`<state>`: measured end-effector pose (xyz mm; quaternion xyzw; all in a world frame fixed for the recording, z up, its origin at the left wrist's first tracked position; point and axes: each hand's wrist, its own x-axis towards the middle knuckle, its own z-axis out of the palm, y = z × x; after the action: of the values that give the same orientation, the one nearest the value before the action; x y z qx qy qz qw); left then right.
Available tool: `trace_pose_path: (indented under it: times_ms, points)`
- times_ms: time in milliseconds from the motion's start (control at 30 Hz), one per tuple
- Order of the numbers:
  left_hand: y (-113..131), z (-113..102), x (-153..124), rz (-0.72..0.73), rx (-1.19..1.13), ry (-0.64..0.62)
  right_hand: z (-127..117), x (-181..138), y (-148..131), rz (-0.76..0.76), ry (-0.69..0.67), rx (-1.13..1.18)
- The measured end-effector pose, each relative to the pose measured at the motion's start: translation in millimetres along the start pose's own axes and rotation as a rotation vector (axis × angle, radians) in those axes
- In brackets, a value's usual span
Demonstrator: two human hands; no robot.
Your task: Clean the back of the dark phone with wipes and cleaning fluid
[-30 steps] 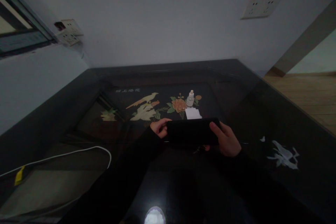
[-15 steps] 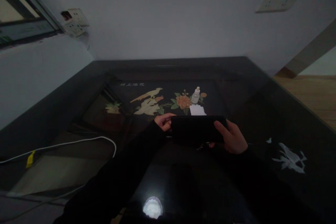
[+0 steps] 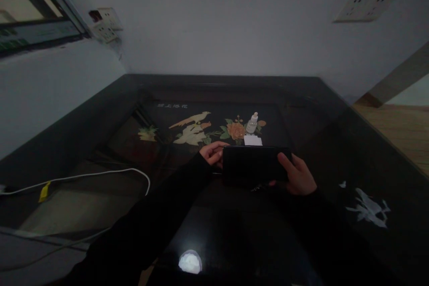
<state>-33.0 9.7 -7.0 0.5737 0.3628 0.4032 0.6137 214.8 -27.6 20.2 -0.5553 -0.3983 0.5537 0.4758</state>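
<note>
A black phone (image 3: 253, 164) is held flat and sideways above a dark glossy table (image 3: 328, 143). My left hand (image 3: 212, 153) grips its left end, fingers curled round the edge. My right hand (image 3: 296, 175) grips its right end, thumb lying on top. Both sleeves are black. Just beyond the phone a small white paper square (image 3: 253, 140) lies on the table, and a small clear bottle with a white cap (image 3: 252, 124) stands upright behind it.
The tabletop carries an inlaid picture of birds and an orange flower (image 3: 236, 130). A white cable (image 3: 100, 175) with a yellow tag loops across the left side. White scraps (image 3: 368, 208) lie at the right. Wall sockets (image 3: 362, 7) sit above; wood floor shows far right.
The view has shifted slightly, so the phone and hands sit a little higher and further right in the picture. Both hands keep the same grip on the phone.
</note>
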Motion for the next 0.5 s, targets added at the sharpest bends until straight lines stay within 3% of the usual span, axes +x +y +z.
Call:
trace_pose_path:
  times_ms: [133, 267, 500]
  points:
    - [0.0, -0.9, 0.0, 0.143, 0.068, -0.06, 7.4, 3.5, 4.4, 0.073, 0.07, 0.174]
    - [-6.7, -1.4, 0.7, 0.312, 0.383, -0.04, 9.2, 5.1, 7.6, 0.087, 0.064, 0.216]
    - [2.2, -10.0, -2.6, 0.417, 0.625, 0.021, 6.2, 1.3, 1.0, 0.142, -0.004, 0.26]
